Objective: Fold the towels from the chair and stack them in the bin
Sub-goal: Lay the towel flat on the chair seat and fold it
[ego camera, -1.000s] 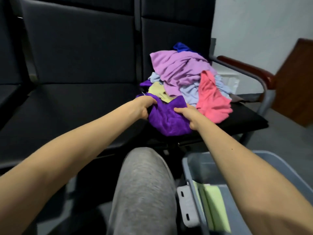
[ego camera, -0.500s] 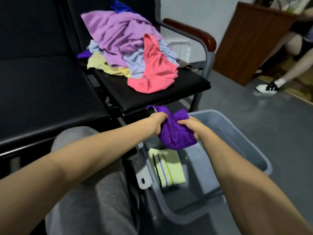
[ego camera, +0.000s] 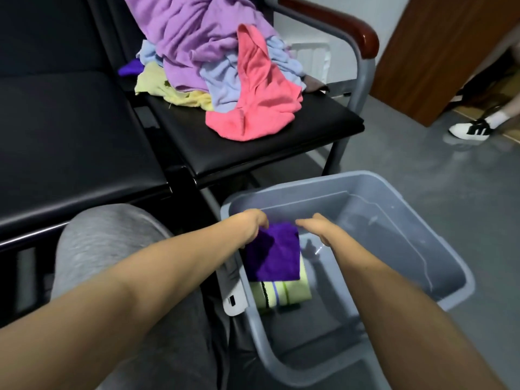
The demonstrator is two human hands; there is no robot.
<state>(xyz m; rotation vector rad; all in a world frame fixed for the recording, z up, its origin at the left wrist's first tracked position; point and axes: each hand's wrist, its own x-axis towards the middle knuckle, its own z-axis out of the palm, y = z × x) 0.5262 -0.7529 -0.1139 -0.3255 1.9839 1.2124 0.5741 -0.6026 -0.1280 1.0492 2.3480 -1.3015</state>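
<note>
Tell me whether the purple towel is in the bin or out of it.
In. The purple towel lies on the striped towel inside the grey bin, left hand and right hand at its far edge.

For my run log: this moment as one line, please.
phase: stacking | left hand: grips purple towel | right hand: at its corner, grip unclear | placement: over striped towel in bin | chair: unfolded pile

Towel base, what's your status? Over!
left grip pinches purple towel corner; right grip at other corner, hold unclear. It lies on striped towel in bin. Nothing blocking.
</note>
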